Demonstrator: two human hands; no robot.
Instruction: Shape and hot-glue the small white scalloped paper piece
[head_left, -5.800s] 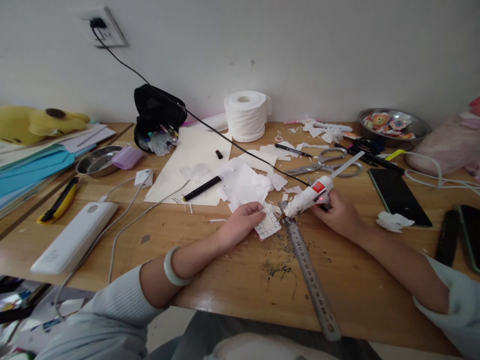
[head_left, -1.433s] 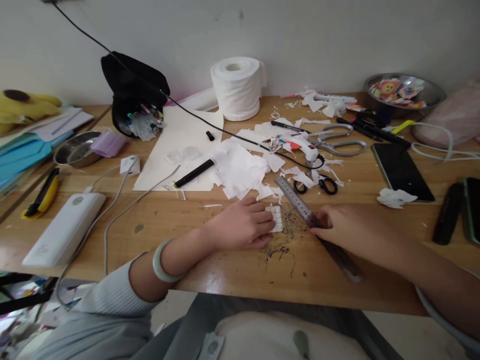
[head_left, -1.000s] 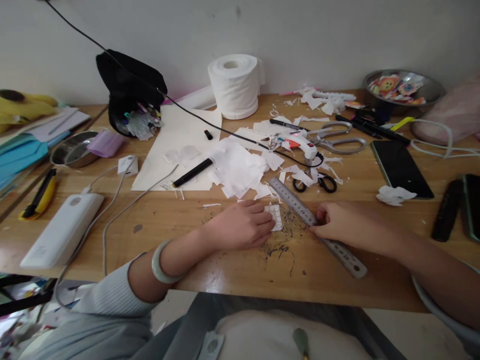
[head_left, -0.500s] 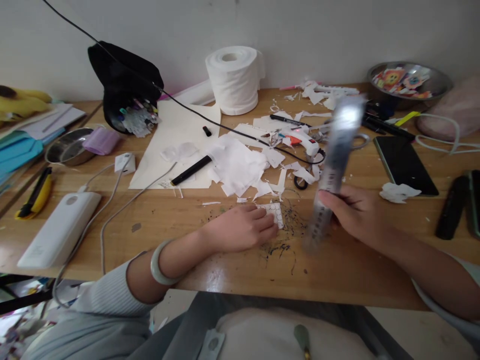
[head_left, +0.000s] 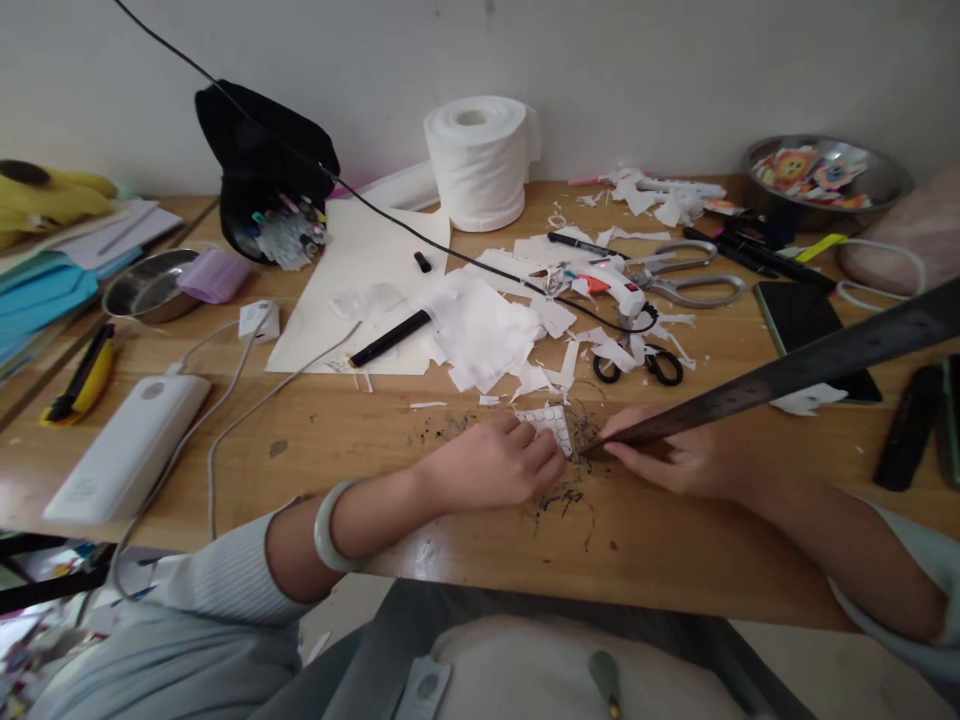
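My left hand (head_left: 499, 462), its fingers curled, holds a small white card with circles drawn on it (head_left: 553, 428) at the tabletop; the fingers hide part of the card. Between the thumb and fingers of my right hand (head_left: 686, 455) is a long metal ruler (head_left: 795, 372), dark grey on the side facing me. It slants from upper right down to a tip near the card's right edge. Whether tip and card touch, I cannot tell. Dark scribbles and scratches (head_left: 566, 498) mark the wood around the card.
Paper scraps (head_left: 487, 325), black-handled scissors (head_left: 661, 366), metal-handled scissors (head_left: 701, 290) and a white glue gun (head_left: 619, 288) lie beyond my hands. A power bank (head_left: 131, 450) with cables is at left, a phone (head_left: 795, 320) at right. A black cable (head_left: 420, 238) crosses the table.
The ruler has swung from nearly upright to a slant, its lower tip now near the card. My right hand has moved slightly left with it. My left hand stays on the card.
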